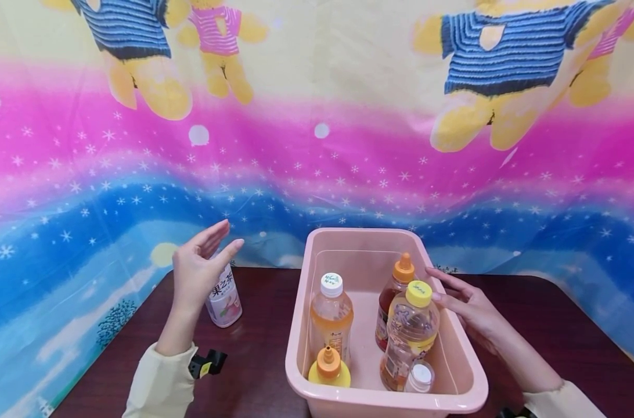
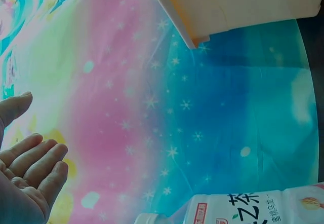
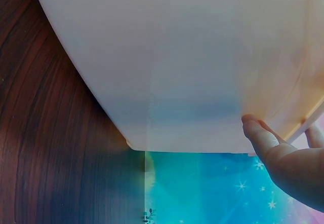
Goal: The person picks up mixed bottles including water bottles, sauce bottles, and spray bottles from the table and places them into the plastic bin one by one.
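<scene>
My left hand is raised with its fingers extended and thumb apart, holding nothing. Behind it on the table stands a white tea bottle with a peach label, its top hidden by the hand in the head view. The left wrist view shows this bottle apart from the fingers. My right hand grips the right rim of a pink plastic tub. In the right wrist view, its fingertip presses the tub's outer wall.
Inside the tub stand a white-capped drink bottle, a yellow squeeze bottle, an orange-capped bottle, a yellow-capped bottle and a small white-capped container. The dark wooden table meets a patterned cloth backdrop.
</scene>
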Available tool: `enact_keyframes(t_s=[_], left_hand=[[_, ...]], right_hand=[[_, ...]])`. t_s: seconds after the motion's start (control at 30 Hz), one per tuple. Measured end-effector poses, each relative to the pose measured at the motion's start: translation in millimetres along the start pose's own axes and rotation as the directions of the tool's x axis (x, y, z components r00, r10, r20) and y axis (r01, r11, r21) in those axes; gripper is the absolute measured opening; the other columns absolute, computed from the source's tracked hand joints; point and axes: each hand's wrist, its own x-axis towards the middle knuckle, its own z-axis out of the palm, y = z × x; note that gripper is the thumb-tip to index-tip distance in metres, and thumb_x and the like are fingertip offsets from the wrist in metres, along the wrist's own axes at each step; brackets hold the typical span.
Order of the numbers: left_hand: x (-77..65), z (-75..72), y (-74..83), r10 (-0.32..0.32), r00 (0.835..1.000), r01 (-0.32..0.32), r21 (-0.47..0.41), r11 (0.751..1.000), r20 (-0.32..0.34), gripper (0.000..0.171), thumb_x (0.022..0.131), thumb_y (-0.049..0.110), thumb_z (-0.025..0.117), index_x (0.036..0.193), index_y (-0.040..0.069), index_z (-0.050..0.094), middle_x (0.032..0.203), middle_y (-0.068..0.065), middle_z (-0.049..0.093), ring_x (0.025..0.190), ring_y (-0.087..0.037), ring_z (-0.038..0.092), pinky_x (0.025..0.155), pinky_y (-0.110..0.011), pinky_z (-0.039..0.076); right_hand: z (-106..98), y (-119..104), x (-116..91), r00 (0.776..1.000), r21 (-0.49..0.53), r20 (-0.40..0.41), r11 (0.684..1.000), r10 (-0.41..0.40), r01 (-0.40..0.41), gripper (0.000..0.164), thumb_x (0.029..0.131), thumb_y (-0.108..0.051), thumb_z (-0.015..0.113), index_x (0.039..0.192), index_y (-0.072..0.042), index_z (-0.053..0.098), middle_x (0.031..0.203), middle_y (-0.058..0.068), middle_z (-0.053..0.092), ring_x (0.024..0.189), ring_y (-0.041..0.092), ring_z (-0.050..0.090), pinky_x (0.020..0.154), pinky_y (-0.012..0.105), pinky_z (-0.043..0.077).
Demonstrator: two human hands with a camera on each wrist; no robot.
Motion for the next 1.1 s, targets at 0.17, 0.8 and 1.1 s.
enact_keyframes(t_s=[0.17,0.8,1.1], left_hand=[[1.6,-3.1,-4.1,-0.009,0.999,0.009,0.011,1.000,-0.034,0.044,0.074,0.016,0.075,0.115,0.007,0.063,0.113,-0.007,0.064,0.106,-0.014,0.059,0.088,-0.019,0.045],[7.8,-11.7,-15.4,-0.032,0.990,0.037,0.035,0.999,-0.135,0.047,0.074,0.015,0.076,0.118,0.004,0.061,0.116,-0.013,0.061,0.109,-0.019,0.057,0.090,-0.023,0.045],[11.7,-14.9,-28.1,-0.039,0.985,0.047,0.044,0.998,-0.165,0.048,0.074,0.015,0.076,0.117,0.002,0.061,0.117,-0.013,0.060,0.110,-0.020,0.057,0.090,-0.024,0.045]], right_hand=[[0.1,0.4,0.0,1.000,0.023,0.019,1.000,-0.009,0.008,0.046,0.092,-0.017,0.053,0.135,-0.033,0.044,0.116,0.005,0.055,0.092,0.013,0.063,0.073,0.046,0.053],[0.1,0.2,-0.5,0.998,0.080,0.054,0.996,-0.034,0.030,0.044,0.093,-0.013,0.051,0.132,-0.034,0.047,0.109,0.002,0.058,0.090,0.017,0.064,0.072,0.044,0.053],[-0.3,0.5,-0.2,0.998,0.071,0.051,0.997,-0.029,0.025,0.044,0.093,-0.014,0.051,0.133,-0.034,0.046,0.111,0.003,0.057,0.090,0.017,0.064,0.072,0.045,0.053]])
